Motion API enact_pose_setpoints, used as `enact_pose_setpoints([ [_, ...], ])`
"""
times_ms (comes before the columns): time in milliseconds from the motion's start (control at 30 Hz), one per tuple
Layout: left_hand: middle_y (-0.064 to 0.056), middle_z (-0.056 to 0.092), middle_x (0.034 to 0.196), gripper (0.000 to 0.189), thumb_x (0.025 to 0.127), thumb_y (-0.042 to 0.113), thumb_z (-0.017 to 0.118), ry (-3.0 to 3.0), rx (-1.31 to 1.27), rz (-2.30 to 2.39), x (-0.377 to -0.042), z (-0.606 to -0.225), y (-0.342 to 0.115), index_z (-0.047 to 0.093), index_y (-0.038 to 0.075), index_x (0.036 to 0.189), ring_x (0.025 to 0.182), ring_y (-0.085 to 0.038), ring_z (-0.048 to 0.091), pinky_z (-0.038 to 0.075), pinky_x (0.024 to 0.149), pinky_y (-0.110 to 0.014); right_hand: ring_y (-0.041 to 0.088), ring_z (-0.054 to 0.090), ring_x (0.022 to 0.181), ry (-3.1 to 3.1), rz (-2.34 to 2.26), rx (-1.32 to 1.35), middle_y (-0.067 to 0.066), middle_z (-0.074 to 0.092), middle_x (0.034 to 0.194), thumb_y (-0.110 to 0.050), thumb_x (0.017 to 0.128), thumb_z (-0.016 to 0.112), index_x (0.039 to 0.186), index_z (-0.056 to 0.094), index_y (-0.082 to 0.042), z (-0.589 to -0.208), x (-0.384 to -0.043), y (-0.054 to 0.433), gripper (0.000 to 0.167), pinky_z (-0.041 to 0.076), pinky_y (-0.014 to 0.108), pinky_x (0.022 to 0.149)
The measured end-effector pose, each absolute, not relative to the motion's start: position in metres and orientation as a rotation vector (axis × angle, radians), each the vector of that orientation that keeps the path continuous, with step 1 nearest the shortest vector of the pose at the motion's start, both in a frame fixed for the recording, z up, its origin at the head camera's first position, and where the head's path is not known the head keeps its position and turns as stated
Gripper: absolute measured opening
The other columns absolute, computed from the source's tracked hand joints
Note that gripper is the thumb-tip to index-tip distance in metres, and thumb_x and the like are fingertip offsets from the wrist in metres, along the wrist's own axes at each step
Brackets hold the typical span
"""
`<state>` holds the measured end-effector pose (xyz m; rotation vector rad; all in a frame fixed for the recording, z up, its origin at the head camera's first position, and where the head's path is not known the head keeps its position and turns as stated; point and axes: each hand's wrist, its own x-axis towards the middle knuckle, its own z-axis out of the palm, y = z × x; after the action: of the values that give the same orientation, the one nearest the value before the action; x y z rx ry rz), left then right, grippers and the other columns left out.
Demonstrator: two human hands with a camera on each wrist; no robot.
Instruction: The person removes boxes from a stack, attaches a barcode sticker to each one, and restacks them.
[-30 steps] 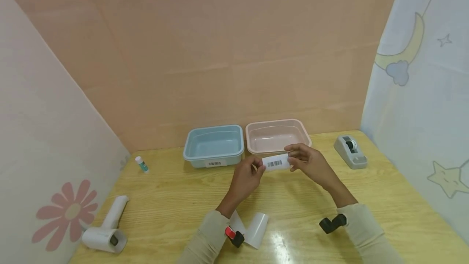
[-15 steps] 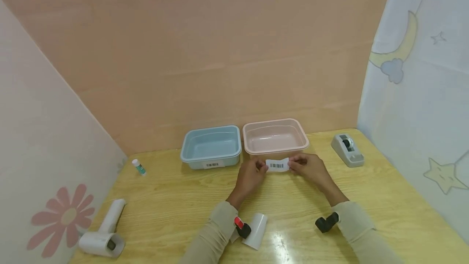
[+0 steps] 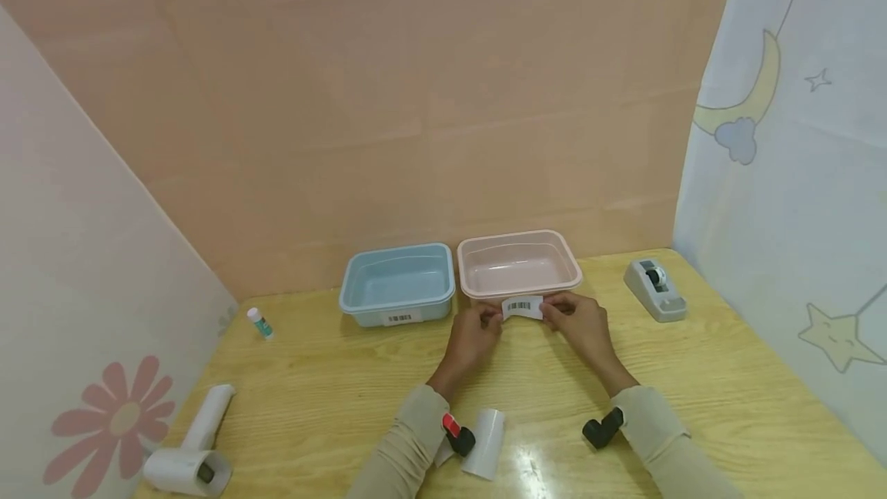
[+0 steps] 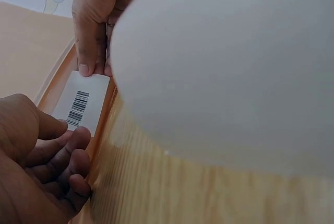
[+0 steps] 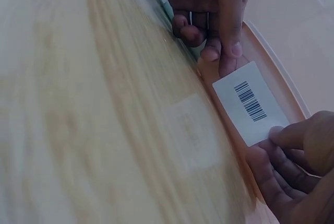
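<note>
A white barcode label [image 3: 523,307] is stretched between both hands in front of the pink plastic basin [image 3: 520,264]. My left hand [image 3: 474,339] pinches its left end between thumb and fingers. Its right end is pinched by my right hand [image 3: 584,326]. In the left wrist view the barcode label [image 4: 82,103] overlaps the basin's front wall, its printed side facing outward. The right wrist view shows the same label [image 5: 250,103] nearly flat, with fingertips at both ends. Beside the pink basin stands a blue basin [image 3: 397,276] with a similar barcode label [image 3: 403,317] on its front.
A glue stick [image 3: 260,323] lies at the back left, and a tape dispenser [image 3: 655,289] stands at the back right. A white handheld scanner [image 3: 187,472] lies front left. Curled glossy backing paper [image 3: 485,443] rests on the wooden table [image 3: 312,399] near my left sleeve.
Both hands have brought the barcode label in to the pink basin's front. My right hand's fingers, spread at first, have closed into a pinch on its right end. The view has shifted slightly.
</note>
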<state>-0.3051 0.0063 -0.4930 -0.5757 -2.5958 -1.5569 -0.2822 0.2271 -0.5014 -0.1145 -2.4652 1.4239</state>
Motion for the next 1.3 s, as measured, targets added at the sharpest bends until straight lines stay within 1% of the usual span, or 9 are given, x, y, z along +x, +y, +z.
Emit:
enact_pose_setpoints([
  [100,-0.002,0.07,0.086,0.015,0.1,0.011,0.063,-2.611,-0.545,-1.623,-0.307,-0.494,0.007,0.072,0.001,0.105,0.072,-0.004,0.061,0.052,0.063,-0.022,0.016,0.071,0.07,-2.471,1.406,-0.126,0.003,0.075,0.087,-0.033,0.091,0.077,0.101,0.076,-0.01,-0.5,-0.282,0.226,0.025,0.052,0.025,0.061],
  [267,-0.003,0.07,0.087,0.016,0.102,0.013,0.061,-2.634,-0.506,-1.687,-0.309,-0.493,0.008,0.07,0.002,0.107,0.073,-0.006,0.063,0.052,0.063,-0.024,0.016,0.071,0.07,-2.463,1.395,-0.113,0.004,0.074,0.088,-0.032,0.092,0.076,0.101,0.075,-0.009,-0.497,-0.282,0.227,0.025,0.053,0.026,0.06],
  [433,-0.002,0.069,0.087,0.017,0.102,0.015,0.06,-2.633,-0.5,-1.713,-0.311,-0.494,0.008,0.07,0.002,0.109,0.074,-0.007,0.064,0.053,0.063,-0.025,0.017,0.07,0.071,-2.444,1.409,-0.127,0.004,0.074,0.086,-0.032,0.092,0.076,0.101,0.075,-0.009,-0.497,-0.282,0.227,0.024,0.054,0.026,0.06],
  [633,0.001,0.068,0.083,0.018,0.103,0.015,0.059,-2.625,-0.475,-1.737,-0.31,-0.496,0.007,0.07,0.002,0.109,0.073,-0.008,0.064,0.052,0.062,-0.025,0.019,0.071,0.076,-2.408,1.454,-0.153,0.005,0.074,0.087,-0.032,0.093,0.075,0.101,0.074,-0.008,-0.5,-0.281,0.224,0.026,0.056,0.024,0.062],
  [867,-0.004,0.069,0.084,0.019,0.102,0.014,0.06,-2.59,-0.483,-1.776,-0.309,-0.498,0.006,0.07,0.0,0.109,0.075,-0.012,0.066,0.051,0.061,-0.024,0.017,0.071,0.073,-2.358,1.438,-0.146,0.004,0.074,0.084,-0.033,0.092,0.076,0.099,0.075,-0.009,-0.503,-0.283,0.221,0.025,0.055,0.024,0.061],
  [1000,-0.005,0.07,0.085,0.02,0.102,0.013,0.059,-2.563,-0.489,-1.802,-0.307,-0.497,0.006,0.07,-0.002,0.11,0.077,-0.012,0.066,0.052,0.062,-0.024,0.016,0.071,0.073,-2.344,1.436,-0.14,0.003,0.074,0.084,-0.032,0.092,0.076,0.098,0.074,-0.009,-0.505,-0.283,0.22,0.024,0.055,0.024,0.061],
  [1300,0.003,0.067,0.078,0.019,0.102,0.012,0.058,-2.565,-0.457,-1.799,-0.309,-0.501,0.006,0.071,0.0,0.109,0.075,-0.012,0.065,0.05,0.061,-0.025,0.016,0.07,0.071,-2.35,1.383,-0.181,0.002,0.073,0.081,-0.032,0.092,0.075,0.094,0.073,-0.01,-0.505,-0.284,0.217,0.023,0.054,0.024,0.058],
])
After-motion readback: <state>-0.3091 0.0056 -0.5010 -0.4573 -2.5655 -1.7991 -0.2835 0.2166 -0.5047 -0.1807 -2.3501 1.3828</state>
